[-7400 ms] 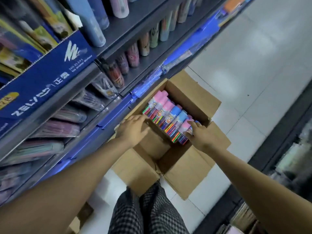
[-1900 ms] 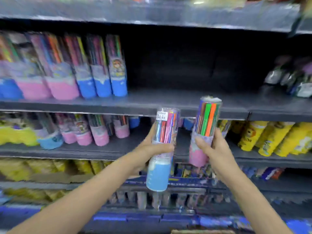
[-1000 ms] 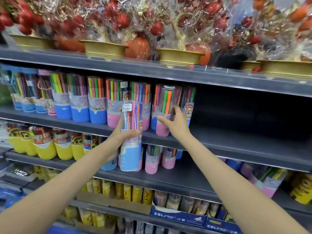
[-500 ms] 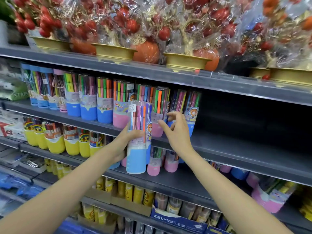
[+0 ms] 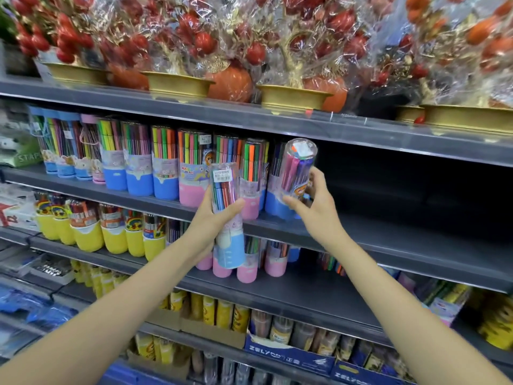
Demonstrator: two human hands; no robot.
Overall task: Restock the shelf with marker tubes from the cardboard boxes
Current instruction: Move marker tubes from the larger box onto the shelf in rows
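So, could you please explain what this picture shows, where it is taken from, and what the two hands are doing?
There is no machine here: these are a person's two bare hands, filmed by a wide-angle camera worn on the head, looking forward at shop shelving. The left hand grips a clear plastic marker tube with a blue base, held upright in front of the shelves. The right hand holds a second clear tube of markers, tilted, at the right end of the row of marker tubes standing on the dark grey metal shelf. To the right of that row the shelf shows bare. The shelf above carries gold pots of red ornamental fruit wrapped in cellophane. Below stand yellow-based tubes.
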